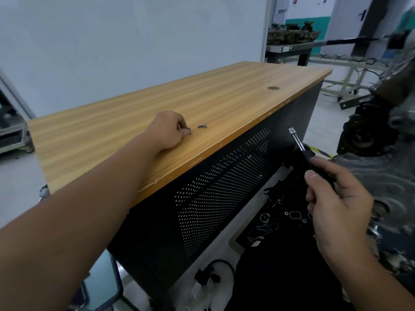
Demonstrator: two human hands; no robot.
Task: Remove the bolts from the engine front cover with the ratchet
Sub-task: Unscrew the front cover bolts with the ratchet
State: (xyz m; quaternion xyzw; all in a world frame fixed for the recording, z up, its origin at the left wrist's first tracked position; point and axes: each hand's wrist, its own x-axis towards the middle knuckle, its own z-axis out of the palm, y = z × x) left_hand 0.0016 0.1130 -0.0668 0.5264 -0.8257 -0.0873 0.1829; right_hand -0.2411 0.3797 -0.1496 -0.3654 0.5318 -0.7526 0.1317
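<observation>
My left hand (168, 130) rests on the wooden desk top (157, 104) with its fingers curled, pinching a small bolt (189, 132) at the fingertips. A second bolt (202, 126) lies loose on the wood just to the right of that hand. My right hand (336, 198) grips the black handle of the ratchet (301, 147), whose silver extension and socket point up and to the left, in front of the desk's side. The engine (386, 171) fills the right edge of the view, grey and blurred; its front cover cannot be told apart.
The desk has a black perforated side panel (224, 194). Below it, the floor holds black gaskets and parts (278, 212) on white sheet. A metal workbench (292, 48) with engine parts stands at the back right. A trolley (11, 131) is at the left edge.
</observation>
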